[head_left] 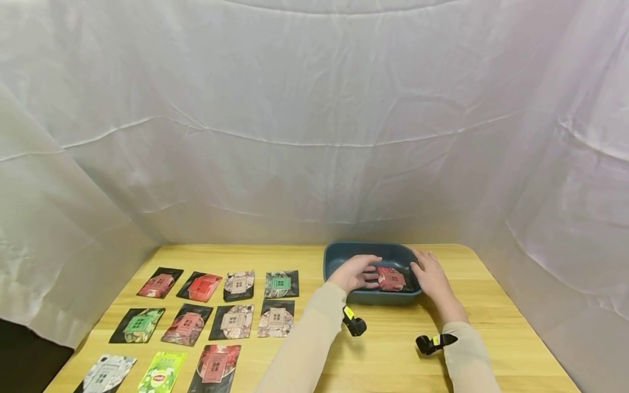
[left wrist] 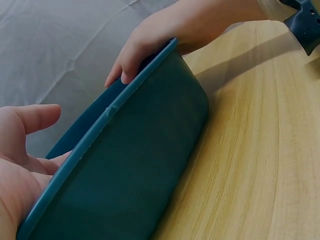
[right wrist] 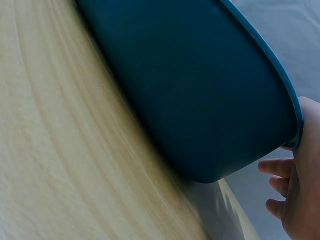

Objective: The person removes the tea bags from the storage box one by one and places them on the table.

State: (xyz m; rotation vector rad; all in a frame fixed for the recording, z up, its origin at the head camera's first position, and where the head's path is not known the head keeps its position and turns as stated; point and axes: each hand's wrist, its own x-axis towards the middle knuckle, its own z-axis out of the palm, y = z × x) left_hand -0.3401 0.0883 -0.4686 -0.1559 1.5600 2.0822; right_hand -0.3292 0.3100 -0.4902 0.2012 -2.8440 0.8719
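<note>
A dark blue plastic basin point(head_left: 336, 252) stands at the back of the wooden table, with red-and-black tea sachets point(head_left: 391, 279) lying inside. My left hand point(head_left: 355, 273) reaches over its near left rim, fingers spread and thumb apart, fingertips beside the sachets. In the left wrist view that hand point(left wrist: 20, 165) holds nothing visible. At the basin's right end my right hand point(head_left: 434, 279) grips the rim, thumb hooked over it and fingers outside. The right wrist view shows the hand point(right wrist: 305, 185) at the basin's corner, its fingers below the rim.
Several tea sachets lie in rows on the left of the table, among them a red one point(head_left: 201, 286), a green one point(head_left: 281, 284) and a bright yellow-green one point(head_left: 162, 372). White cloth point(head_left: 314, 125) hangs behind and at both sides of the table point(head_left: 393, 349).
</note>
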